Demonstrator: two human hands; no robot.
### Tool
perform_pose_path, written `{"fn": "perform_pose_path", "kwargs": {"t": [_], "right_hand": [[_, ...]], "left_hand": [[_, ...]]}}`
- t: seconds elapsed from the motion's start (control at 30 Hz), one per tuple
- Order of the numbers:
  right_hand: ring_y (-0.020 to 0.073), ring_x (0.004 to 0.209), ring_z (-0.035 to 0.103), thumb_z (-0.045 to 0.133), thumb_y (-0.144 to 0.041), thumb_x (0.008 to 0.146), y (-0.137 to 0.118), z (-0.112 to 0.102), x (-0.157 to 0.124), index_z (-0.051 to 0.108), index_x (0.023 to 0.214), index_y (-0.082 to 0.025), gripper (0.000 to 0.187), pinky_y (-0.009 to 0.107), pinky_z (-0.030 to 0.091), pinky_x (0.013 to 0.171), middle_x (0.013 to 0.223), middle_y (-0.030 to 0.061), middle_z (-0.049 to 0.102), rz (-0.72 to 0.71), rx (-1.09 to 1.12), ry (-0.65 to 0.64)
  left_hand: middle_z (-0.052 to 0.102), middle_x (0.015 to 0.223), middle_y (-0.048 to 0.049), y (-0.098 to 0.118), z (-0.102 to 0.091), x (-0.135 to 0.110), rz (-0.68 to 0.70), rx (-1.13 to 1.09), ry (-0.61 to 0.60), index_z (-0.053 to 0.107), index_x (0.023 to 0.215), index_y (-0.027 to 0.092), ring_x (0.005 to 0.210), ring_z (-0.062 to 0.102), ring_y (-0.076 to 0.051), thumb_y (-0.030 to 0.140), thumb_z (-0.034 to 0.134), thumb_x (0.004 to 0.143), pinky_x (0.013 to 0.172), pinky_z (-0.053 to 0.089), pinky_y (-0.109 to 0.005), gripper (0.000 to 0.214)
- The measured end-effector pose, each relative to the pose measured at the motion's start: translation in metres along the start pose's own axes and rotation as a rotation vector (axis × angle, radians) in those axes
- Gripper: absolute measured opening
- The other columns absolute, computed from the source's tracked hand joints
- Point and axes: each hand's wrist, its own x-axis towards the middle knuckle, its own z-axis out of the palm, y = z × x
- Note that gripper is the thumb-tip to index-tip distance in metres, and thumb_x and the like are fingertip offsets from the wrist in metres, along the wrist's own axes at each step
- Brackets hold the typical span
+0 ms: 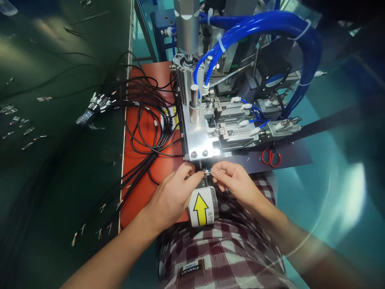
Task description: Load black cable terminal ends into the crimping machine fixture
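Note:
Both hands meet at the front end of a metal machine, over a small dark fixture. Thin coloured wires fan out between the fingertips there. My left hand is closed, thumb and index finger pressed together at the left side of these wires; what lies inside its grip is hidden. From the right, my right hand pinches the fine wire ends between thumb and fingers. Just below the fingertips is a white label with a yellow arrow.
Black cables lie coiled on the orange mat, some with stripped ends hanging left. A bundle with metal connectors rests on the dark table. Red-handled scissors lie right of the machine. Blue air hoses arch above.

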Motion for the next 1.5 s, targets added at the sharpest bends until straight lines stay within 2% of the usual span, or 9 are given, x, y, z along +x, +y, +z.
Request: {"fn": "perform_pose_path", "kwargs": {"t": [0.33,0.8,1.27,1.5], "right_hand": [[0.0074,0.043,0.039,0.066,-0.044,0.077,-0.0003,-0.0012,0.0003,0.056,0.067,-0.017,0.03,0.024,0.028,0.046,0.056,-0.0055,0.051,0.026,0.019,-0.027],[0.0084,0.043,0.037,0.065,-0.045,0.078,0.002,-0.0012,0.0017,0.055,0.067,-0.018,0.031,0.025,0.026,0.046,0.05,-0.0063,0.048,0.021,-0.005,-0.018],[0.0092,0.044,0.04,0.063,-0.048,0.079,0.0022,-0.0002,-0.001,0.054,0.068,-0.019,0.032,0.025,0.031,0.046,0.05,-0.0066,0.047,0.001,-0.022,-0.01],[0.0088,0.046,0.042,0.062,-0.043,0.082,0.0021,0.0013,-0.0022,0.053,0.07,-0.019,0.029,0.024,0.033,0.046,0.056,-0.0053,0.049,-0.029,-0.033,0.006]], "left_hand": [[0.055,0.089,-0.0077,0.0022,-0.0002,-0.0012,-0.046,-0.049,-0.022,0.063,0.103,0.014,0.077,0.06,-0.017,0.012,0.041,0.092,0.064,0.055,-0.026,0.025],[0.057,0.096,-0.01,0.0023,0.0002,-0.002,-0.064,-0.04,-0.049,0.062,0.104,0.014,0.087,0.063,-0.021,0.011,0.042,0.09,0.071,0.057,-0.031,0.025],[0.057,0.096,-0.0105,0.0033,0.0008,-0.0015,-0.064,-0.045,-0.035,0.062,0.104,0.013,0.088,0.063,-0.021,0.009,0.042,0.09,0.072,0.058,-0.032,0.025],[0.057,0.096,-0.0101,0.0032,0.0016,-0.0018,-0.081,-0.043,-0.048,0.062,0.105,0.014,0.088,0.063,-0.021,0.01,0.042,0.09,0.074,0.058,-0.033,0.026]]}}
